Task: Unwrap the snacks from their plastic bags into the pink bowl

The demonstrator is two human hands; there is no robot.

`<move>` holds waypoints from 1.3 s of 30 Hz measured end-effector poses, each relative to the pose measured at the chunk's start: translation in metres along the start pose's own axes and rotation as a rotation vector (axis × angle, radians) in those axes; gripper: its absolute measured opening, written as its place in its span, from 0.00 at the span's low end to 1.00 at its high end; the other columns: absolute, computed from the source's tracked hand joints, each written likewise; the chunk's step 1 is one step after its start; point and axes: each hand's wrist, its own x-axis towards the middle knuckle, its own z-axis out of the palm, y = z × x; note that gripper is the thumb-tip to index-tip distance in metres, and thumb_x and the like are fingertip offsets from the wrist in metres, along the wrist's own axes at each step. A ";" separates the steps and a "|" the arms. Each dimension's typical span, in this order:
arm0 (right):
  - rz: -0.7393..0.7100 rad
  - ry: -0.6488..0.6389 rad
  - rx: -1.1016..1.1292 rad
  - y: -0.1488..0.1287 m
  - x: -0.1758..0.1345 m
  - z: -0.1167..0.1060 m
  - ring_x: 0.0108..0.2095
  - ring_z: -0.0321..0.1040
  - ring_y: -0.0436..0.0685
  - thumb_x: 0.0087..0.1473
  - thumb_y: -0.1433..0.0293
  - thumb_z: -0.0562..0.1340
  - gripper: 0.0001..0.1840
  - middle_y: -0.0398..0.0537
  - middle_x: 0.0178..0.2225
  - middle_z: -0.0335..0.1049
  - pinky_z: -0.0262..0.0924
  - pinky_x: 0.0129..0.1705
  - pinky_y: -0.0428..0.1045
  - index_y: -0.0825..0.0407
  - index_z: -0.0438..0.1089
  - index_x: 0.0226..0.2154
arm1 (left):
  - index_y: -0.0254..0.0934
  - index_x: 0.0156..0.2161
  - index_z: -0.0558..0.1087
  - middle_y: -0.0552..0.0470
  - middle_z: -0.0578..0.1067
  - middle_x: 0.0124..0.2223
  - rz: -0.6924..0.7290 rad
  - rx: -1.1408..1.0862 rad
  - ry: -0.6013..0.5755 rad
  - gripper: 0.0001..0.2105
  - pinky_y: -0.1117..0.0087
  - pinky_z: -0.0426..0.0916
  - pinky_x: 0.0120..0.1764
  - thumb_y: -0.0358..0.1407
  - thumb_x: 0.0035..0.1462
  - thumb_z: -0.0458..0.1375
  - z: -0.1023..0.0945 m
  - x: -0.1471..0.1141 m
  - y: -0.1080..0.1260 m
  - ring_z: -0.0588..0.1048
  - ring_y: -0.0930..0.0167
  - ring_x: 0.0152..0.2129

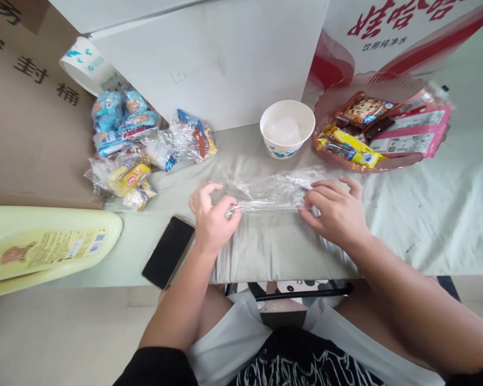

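L hand & R hand, apart, pinch 1 clear crinkled plastic film on pale-green cloth-covered table; white cardboard box behind, pale tiled flr below.

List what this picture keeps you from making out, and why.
In the head view:
Clear plastic: the parts under the left hand and right hand, hidden by them.
Yellow container: its left end, cut off by the picture's edge.
Its label: small print, too tiny to read.
Red-lettered carton: its top, cut off by the upper edge.

Plastic film, edges unclear (perhaps folded)
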 end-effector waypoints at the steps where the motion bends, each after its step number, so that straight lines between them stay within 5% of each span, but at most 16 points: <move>1: -0.035 -0.027 0.039 0.001 0.000 -0.001 0.36 0.72 0.58 0.61 0.66 0.60 0.14 0.45 0.27 0.75 0.50 0.56 0.61 0.49 0.66 0.23 | 0.41 0.26 0.75 0.43 0.73 0.46 -0.033 -0.056 0.015 0.04 0.47 0.59 0.60 0.30 0.47 0.65 -0.002 0.001 0.000 0.71 0.53 0.53; 5: -0.265 -0.237 0.193 0.002 0.000 -0.003 0.20 0.58 0.51 0.64 0.64 0.55 0.19 0.39 0.17 0.64 0.58 0.41 0.53 0.48 0.65 0.22 | 0.43 0.22 0.73 0.49 0.77 0.30 -0.132 -0.488 -0.131 0.07 0.58 0.69 0.46 0.31 0.42 0.67 -0.007 0.002 0.008 0.76 0.61 0.35; 9: -0.255 -0.327 0.097 0.001 -0.002 -0.003 0.20 0.60 0.51 0.67 0.62 0.52 0.21 0.42 0.20 0.68 0.45 0.26 0.51 0.49 0.67 0.25 | 0.42 0.21 0.73 0.51 0.76 0.25 -0.149 -0.622 -0.220 0.07 0.65 0.66 0.34 0.29 0.42 0.64 -0.009 0.000 0.013 0.71 0.67 0.25; 16: -0.242 -0.357 0.152 0.004 0.000 -0.002 0.30 0.71 0.57 0.66 0.60 0.55 0.16 0.48 0.30 0.76 0.60 0.33 0.53 0.51 0.73 0.33 | 0.41 0.23 0.70 0.53 0.73 0.25 -0.095 -0.585 -0.141 0.05 0.69 0.61 0.29 0.29 0.45 0.59 -0.010 0.004 0.004 0.69 0.70 0.22; 19: -0.253 -0.290 0.196 0.001 -0.001 0.001 0.48 0.73 0.66 0.64 0.61 0.58 0.16 0.57 0.48 0.76 0.67 0.47 0.59 0.52 0.73 0.30 | 0.40 0.22 0.67 0.53 0.72 0.24 -0.083 -0.606 -0.195 0.06 0.69 0.60 0.29 0.29 0.44 0.59 -0.009 0.004 0.003 0.67 0.71 0.21; 22: -0.185 -0.169 0.191 -0.001 -0.002 0.003 0.66 0.56 0.77 0.61 0.65 0.61 0.11 0.60 0.69 0.55 0.60 0.60 0.70 0.53 0.74 0.31 | 0.40 0.22 0.66 0.53 0.71 0.24 -0.051 -0.599 -0.236 0.07 0.69 0.60 0.29 0.29 0.46 0.59 -0.009 0.004 0.004 0.67 0.72 0.21; 26: -0.156 -0.004 0.232 0.000 -0.001 0.001 0.72 0.43 0.82 0.59 0.69 0.62 0.06 0.50 0.76 0.30 0.57 0.62 0.74 0.53 0.74 0.32 | 0.40 0.23 0.64 0.54 0.71 0.24 -0.030 -0.559 -0.227 0.09 0.70 0.61 0.28 0.30 0.50 0.58 -0.006 0.003 0.004 0.68 0.72 0.21; 28: -0.142 0.086 0.247 0.001 -0.001 0.001 0.69 0.52 0.79 0.59 0.70 0.61 0.05 0.54 0.75 0.37 0.64 0.59 0.69 0.52 0.72 0.31 | 0.39 0.23 0.63 0.55 0.71 0.24 -0.007 -0.535 -0.233 0.08 0.71 0.61 0.27 0.30 0.49 0.58 -0.004 0.003 0.002 0.68 0.73 0.20; 29: -0.134 0.107 0.253 0.001 -0.001 0.000 0.65 0.61 0.75 0.59 0.71 0.61 0.05 0.58 0.72 0.48 0.67 0.56 0.66 0.52 0.71 0.32 | 0.39 0.24 0.63 0.55 0.71 0.23 0.001 -0.525 -0.230 0.08 0.71 0.62 0.27 0.30 0.49 0.58 -0.003 0.003 0.001 0.68 0.73 0.20; 32: -0.109 0.028 0.248 0.002 -0.002 0.000 0.40 0.78 0.61 0.61 0.68 0.59 0.05 0.55 0.44 0.79 0.71 0.43 0.56 0.50 0.71 0.37 | 0.39 0.25 0.64 0.56 0.70 0.23 -0.024 -0.514 -0.192 0.07 0.72 0.63 0.26 0.30 0.50 0.58 -0.001 0.002 -0.004 0.68 0.74 0.20; 34: -0.089 -0.071 0.227 0.002 -0.002 -0.001 0.29 0.76 0.58 0.61 0.64 0.60 0.08 0.46 0.30 0.78 0.69 0.36 0.54 0.49 0.71 0.41 | 0.39 0.25 0.64 0.57 0.69 0.22 -0.071 -0.522 -0.152 0.07 0.73 0.62 0.25 0.31 0.50 0.58 0.000 0.002 -0.008 0.67 0.75 0.19; 39: -0.114 -0.188 0.255 0.004 -0.001 -0.001 0.28 0.72 0.56 0.61 0.64 0.60 0.11 0.43 0.26 0.74 0.64 0.33 0.51 0.50 0.71 0.44 | 0.39 0.26 0.67 0.57 0.71 0.23 -0.188 -0.504 -0.035 0.05 0.73 0.64 0.27 0.31 0.51 0.58 0.004 0.004 -0.015 0.70 0.74 0.21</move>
